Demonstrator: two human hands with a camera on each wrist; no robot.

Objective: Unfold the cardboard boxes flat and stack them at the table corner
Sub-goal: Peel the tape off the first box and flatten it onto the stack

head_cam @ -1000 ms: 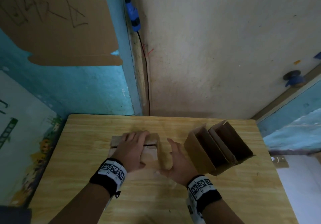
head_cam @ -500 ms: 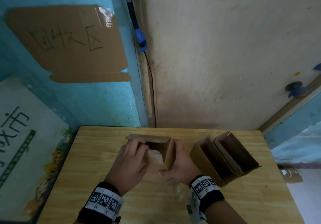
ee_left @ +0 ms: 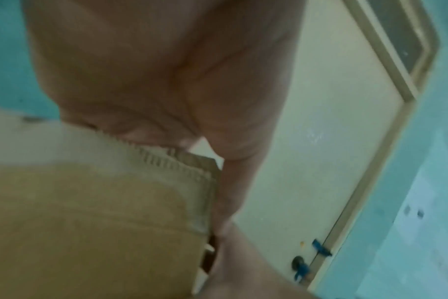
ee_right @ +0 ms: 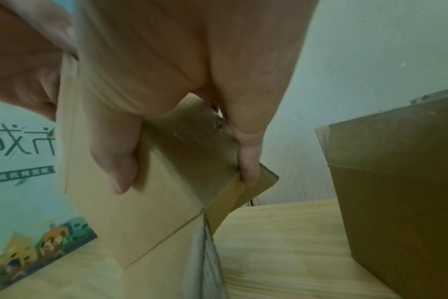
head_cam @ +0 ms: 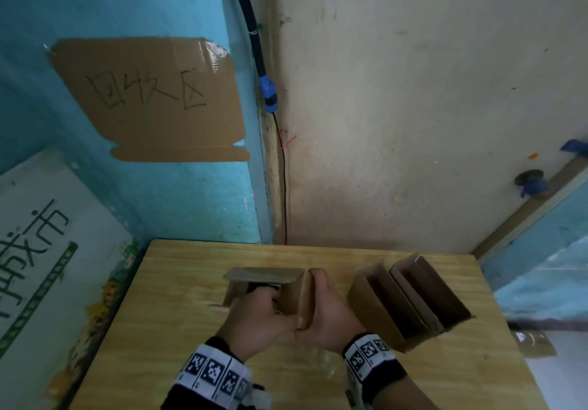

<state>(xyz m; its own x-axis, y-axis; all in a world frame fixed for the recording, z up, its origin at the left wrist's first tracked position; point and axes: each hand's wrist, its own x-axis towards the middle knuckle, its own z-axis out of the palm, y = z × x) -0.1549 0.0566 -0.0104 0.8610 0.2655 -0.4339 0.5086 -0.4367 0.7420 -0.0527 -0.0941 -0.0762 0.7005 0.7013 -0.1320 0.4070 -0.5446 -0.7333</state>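
Observation:
A small brown cardboard box [head_cam: 265, 275] is held up over the middle of the wooden table [head_cam: 159, 330], its open side turned toward me. My left hand [head_cam: 254, 317] grips its left part, fingers reaching into the opening; the left wrist view shows palm and thumb [ee_left: 153, 70] against the cardboard [ee_left: 90, 222]. My right hand [head_cam: 327, 314] holds the box's right wall. In the right wrist view its thumb [ee_right: 115, 161] lies on the panel [ee_right: 166, 202] and its fingers curl over the far edge. Two more open boxes [head_cam: 378, 304] [head_cam: 436, 292] stand side by side to the right.
The table sits in a room corner: blue wall on the left, cream wall behind. A cardboard sign [head_cam: 152, 97] and a poster [head_cam: 47, 250] hang on the blue wall, and a black cable [head_cam: 267, 91] runs down the corner. The nearest standing box [ee_right: 396, 192] is close beside my right hand.
The small box lay low on the table under both hands; it has been lifted and turned up between them. The head view has tilted upward.

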